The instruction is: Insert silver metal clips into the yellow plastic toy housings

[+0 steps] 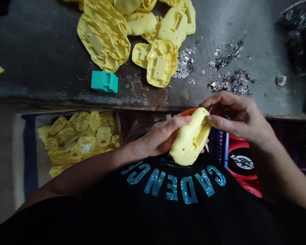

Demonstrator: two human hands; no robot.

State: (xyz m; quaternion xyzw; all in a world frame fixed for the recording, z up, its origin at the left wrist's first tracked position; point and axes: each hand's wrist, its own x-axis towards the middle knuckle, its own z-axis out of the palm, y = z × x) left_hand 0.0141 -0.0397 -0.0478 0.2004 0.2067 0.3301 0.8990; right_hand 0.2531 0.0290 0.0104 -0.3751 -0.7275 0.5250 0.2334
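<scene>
Pale yellow moulded plastic shell (187, 141), held at a tilt in front of the black shirt with glittering blue lettering (180, 185), just off the near edge of the dark, worn workbench (66, 78); its rectangular slot faces up and to the right. Left hand (163, 134): clamped on the shell, thumb along the upper left side, fingers partly hidden beneath. Right hand (234, 115): thumb at the upper end of the slot, beside a thin pointed piece (210, 109); the fingers lie partly out of sight, and whether they pinch anything cannot be told. On the bench: a pile of yellow plastic shells (104, 37), a turquoise plastic block (104, 81) near its lower edge, and small, shiny metal pieces (233, 81) in loose heaps to the right. Below the bench: more yellow parts (85, 136) in a pale container (42, 170) at left; a blue plastic basket (225, 143) near the right forearm.
</scene>
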